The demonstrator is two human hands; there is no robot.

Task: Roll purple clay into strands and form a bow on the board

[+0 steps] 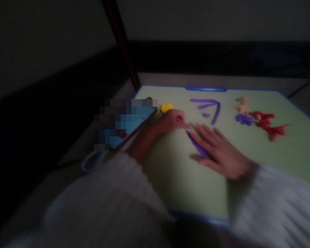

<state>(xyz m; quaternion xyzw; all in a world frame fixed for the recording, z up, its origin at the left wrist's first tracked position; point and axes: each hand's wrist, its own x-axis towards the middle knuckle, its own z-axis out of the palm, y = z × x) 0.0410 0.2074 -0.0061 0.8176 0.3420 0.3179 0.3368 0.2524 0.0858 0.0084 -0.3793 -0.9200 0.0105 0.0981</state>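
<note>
My right hand [219, 148] lies flat with its fingers stretched, over a purple clay strip [197, 144] on the pale board. Part of that strip is hidden beneath the hand, and its pointed end sticks out toward my left hand. My left hand [174, 119] is curled into a fist, with one finger extended close to the strip's tip; nothing shows inside the curl. Just behind the fist sits a yellow clay piece [166, 107]. Farther back lie thin purple clay strips [205, 102] joined at a corner, with a small purple piece [206, 115] between them.
On the board's [248, 155] right side are a beige clay lump [243, 104], a purple clay flower [244, 119] and red clay pieces [271, 127]. A phone [134, 124], partly pixelated, leans along the left edge. A white cable [86, 163] loops below it.
</note>
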